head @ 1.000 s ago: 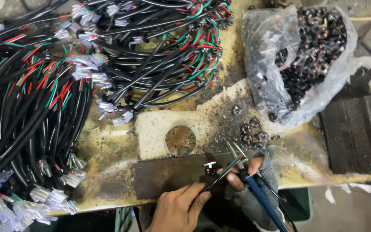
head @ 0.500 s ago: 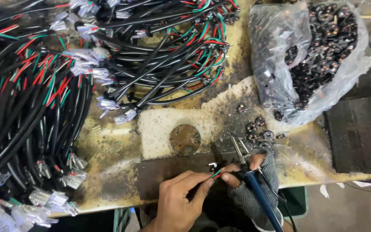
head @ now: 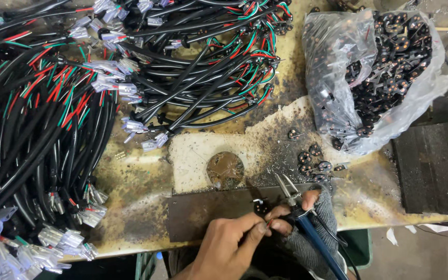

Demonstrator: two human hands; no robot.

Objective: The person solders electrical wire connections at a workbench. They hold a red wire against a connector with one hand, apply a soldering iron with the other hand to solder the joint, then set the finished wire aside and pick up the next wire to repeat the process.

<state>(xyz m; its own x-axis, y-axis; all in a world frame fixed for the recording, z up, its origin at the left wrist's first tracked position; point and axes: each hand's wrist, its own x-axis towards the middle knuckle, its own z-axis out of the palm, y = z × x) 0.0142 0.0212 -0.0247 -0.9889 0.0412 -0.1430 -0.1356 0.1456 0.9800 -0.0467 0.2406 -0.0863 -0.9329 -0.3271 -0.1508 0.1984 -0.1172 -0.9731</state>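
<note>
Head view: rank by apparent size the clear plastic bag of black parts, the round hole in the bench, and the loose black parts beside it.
1. Clear plastic bag of black parts
2. Round hole in the bench
3. One loose black part, much the smallest

Even, soft overhead light, faint shadows, glare on the clear plastic bag, sharp focus throughout

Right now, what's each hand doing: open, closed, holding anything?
Left hand: closed, pinching thin coloured wire ends.
Right hand: gloved, closed on the blue-handled soldering iron.
</note>
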